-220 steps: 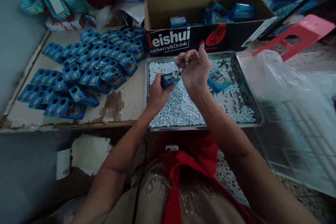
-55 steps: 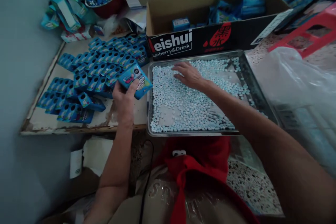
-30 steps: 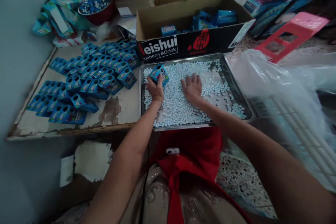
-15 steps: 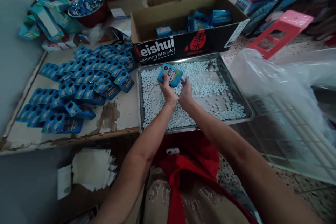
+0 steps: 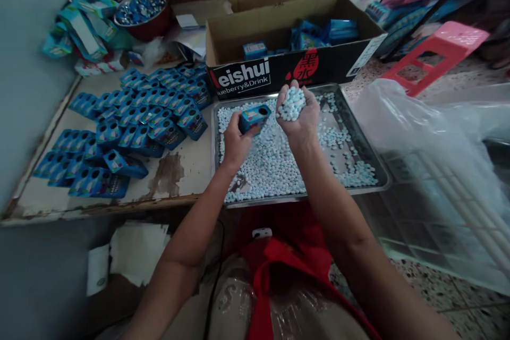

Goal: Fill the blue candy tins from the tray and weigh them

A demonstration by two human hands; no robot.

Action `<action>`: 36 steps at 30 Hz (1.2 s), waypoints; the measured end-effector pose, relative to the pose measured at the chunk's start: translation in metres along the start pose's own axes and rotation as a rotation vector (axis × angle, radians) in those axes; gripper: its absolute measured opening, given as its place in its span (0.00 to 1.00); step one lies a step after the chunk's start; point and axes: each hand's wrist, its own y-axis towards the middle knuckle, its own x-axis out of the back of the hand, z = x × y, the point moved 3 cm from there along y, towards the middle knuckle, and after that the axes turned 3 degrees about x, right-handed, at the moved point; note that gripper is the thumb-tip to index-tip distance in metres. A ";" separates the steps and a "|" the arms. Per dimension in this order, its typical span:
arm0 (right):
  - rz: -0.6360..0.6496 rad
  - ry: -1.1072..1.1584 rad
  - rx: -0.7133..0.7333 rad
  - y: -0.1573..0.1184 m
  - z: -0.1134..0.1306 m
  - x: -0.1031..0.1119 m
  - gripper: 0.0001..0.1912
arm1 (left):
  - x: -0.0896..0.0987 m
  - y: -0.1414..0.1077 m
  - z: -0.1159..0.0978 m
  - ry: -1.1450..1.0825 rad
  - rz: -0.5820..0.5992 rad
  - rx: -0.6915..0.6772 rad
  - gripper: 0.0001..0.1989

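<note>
My left hand [image 5: 238,141] grips a small blue candy box [image 5: 255,118] from its side, with the dark round hole in its top facing up. Cupped palm up, my right hand [image 5: 302,125] carries a heap of pale blue and white candies [image 5: 292,104], just right of the box. Both hands are above a metal tray [image 5: 386,180] strewn with the same loose candies [image 5: 274,164]. Left of the tray, rows of blue boxes [image 5: 147,111] with round holes in their tops stand close together on the table; one near the front leans over.
A long cardboard carton [image 5: 330,53] with blue packs in it stands behind the tray. At the back left are a red bowl [image 5: 167,18] of shiny blue pieces and flattened blue boxes [image 5: 85,32]. A red stool [image 5: 438,56] and clear plastic sheeting [image 5: 398,111] lie to the right.
My hands have moved apart. The right one has come up cupped full of candies, and the left has turned the box so its holed top shows.
</note>
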 end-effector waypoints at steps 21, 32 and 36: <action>0.112 -0.929 0.168 0.004 -0.012 -0.043 0.26 | 0.005 -0.008 0.004 -0.168 0.020 0.130 0.20; 0.066 -0.815 0.160 -0.002 -0.019 -0.043 0.31 | 0.007 -0.008 0.007 -0.080 0.054 0.167 0.20; 0.087 -0.800 0.197 0.001 -0.022 -0.042 0.30 | 0.004 -0.009 0.008 -0.077 0.035 0.175 0.20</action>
